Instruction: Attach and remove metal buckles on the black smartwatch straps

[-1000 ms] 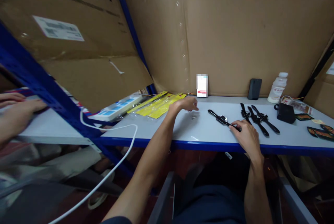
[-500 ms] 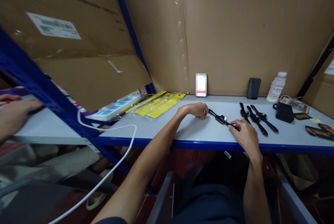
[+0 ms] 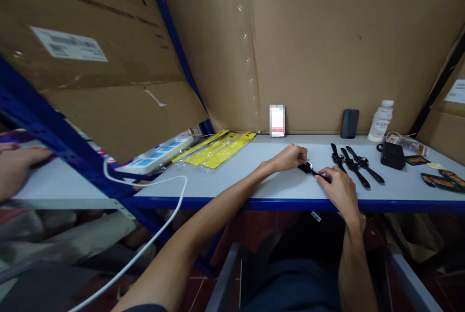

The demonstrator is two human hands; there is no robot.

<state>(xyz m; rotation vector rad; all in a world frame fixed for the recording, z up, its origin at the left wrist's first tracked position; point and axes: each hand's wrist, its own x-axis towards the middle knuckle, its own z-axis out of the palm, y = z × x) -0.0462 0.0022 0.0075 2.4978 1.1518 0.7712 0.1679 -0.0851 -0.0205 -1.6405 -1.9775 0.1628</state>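
A black spokeshave [image 3: 309,169] lies slantwise low over the grey tabletop [image 3: 269,186], a shiny metal part at its middle. The fingers of my right hand [image 3: 340,187] are closed round its right handle. My left hand [image 3: 291,158] is closed in a pinch at the tool's middle, by the metal part; its fingers cover most of the left handle. What exactly the fingertips grip is too small to tell. Just right of my right hand, three more black spokeshaves [image 3: 356,168] lie side by side.
Yellow cards in clear plastic sleeves [image 3: 221,151] and a white power strip [image 3: 160,153] lie left. A lit phone [image 3: 277,121], a dark phone [image 3: 349,124] and a bottle [image 3: 380,123] stand behind. A black case [image 3: 392,156] sits right. Another person's hand [image 3: 16,169] shows far left.
My left hand has moved right, from the tip of the left handle to the spokeshave's middle. My right hand still holds the right handle. The view has shifted slightly.
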